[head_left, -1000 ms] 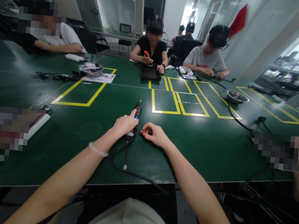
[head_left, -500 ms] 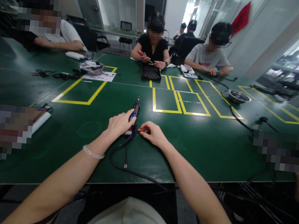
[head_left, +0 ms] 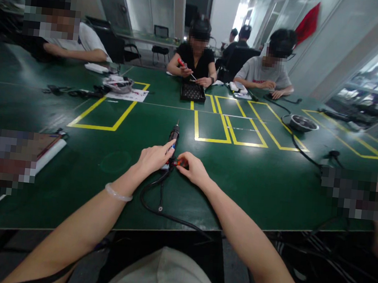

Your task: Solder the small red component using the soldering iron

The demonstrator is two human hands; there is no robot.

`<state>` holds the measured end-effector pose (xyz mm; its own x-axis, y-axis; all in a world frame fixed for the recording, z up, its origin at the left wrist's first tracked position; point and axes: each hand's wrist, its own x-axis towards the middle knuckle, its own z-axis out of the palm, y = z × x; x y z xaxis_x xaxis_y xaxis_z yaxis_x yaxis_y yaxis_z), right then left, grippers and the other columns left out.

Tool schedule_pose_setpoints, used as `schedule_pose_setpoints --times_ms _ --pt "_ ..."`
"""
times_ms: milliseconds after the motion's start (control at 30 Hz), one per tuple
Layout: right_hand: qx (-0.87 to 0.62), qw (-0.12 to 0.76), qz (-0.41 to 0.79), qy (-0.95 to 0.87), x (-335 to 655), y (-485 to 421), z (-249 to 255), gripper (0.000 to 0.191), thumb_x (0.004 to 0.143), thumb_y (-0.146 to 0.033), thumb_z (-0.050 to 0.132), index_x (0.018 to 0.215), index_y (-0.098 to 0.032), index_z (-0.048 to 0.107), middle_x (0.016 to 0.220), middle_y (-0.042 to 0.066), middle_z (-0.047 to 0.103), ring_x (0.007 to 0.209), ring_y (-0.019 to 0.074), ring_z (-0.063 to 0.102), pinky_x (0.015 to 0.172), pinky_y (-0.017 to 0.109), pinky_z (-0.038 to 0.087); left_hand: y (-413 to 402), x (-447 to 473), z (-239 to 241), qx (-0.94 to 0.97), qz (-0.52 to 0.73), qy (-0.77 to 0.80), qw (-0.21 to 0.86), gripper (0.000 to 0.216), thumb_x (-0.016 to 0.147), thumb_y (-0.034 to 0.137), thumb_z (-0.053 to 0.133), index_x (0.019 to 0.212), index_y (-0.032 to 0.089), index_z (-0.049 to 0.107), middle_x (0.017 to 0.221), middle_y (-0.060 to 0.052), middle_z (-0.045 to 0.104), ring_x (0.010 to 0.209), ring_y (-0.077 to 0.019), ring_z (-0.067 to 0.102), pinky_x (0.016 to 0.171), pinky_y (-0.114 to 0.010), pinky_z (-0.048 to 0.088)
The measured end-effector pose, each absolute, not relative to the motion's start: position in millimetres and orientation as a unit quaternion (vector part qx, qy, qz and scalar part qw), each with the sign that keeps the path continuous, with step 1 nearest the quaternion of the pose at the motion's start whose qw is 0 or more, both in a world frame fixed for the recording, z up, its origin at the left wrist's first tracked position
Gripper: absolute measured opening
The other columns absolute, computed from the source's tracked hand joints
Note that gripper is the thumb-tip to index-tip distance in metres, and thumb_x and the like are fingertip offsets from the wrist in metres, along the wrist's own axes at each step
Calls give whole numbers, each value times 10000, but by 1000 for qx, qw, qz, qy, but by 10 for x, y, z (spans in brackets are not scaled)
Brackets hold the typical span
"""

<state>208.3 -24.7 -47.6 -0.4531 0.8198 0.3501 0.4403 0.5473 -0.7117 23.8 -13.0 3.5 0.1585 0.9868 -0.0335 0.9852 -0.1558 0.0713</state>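
A dark electric screwdriver (head_left: 174, 133) with a blue band lies on the green table (head_left: 258, 185) in front of me, its thin bit pointing away. My left hand (head_left: 155, 158) is closed around its body from the left. Close by on the right, my right hand (head_left: 193, 168) pinches a small screwdriver with an orange-red handle (head_left: 182, 163). Its tip meets the rear end of the electric screwdriver, where the cable comes out; my fingers hide part of this contact. A black cable (head_left: 149, 211) with a small ring-ended lead curves back toward the table edge.
Yellow tape rectangles (head_left: 212, 140) mark the table beyond my hands. A metal bowl (head_left: 303, 123) stands at right, a black tray (head_left: 193, 93) before a co-worker. Blurred-out items lie at far left and right. Several people sit around the table.
My left hand has shifted slightly on the electric screwdriver. My right hand keeps the small screwdriver at its rear end. Across the table, co-workers' hands have moved a little.
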Motion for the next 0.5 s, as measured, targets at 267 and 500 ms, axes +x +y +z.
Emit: schedule_pose_setpoints --times_ms 267,500 --pt "-382 350 240 -821 2080 -283 -425 97 832 -184 620 918 -189 576 865 3 532 744 130 516 717 248 420 -78 115 18 791 2 606 89 595 950 609 195 1521 442 203 1373 -48 578 1175 -345 588 906 -473 464" --pt "-375 348 221 -830 2048 -292 -431 107 849 -198 622 948 -187 586 890 17 552 768 142 523 737 255 428 -67 82 39 793 -1 599 109 601 948 617 180 1523 444 194 1436 -26 521 1229 -343 551 930 -476 457"
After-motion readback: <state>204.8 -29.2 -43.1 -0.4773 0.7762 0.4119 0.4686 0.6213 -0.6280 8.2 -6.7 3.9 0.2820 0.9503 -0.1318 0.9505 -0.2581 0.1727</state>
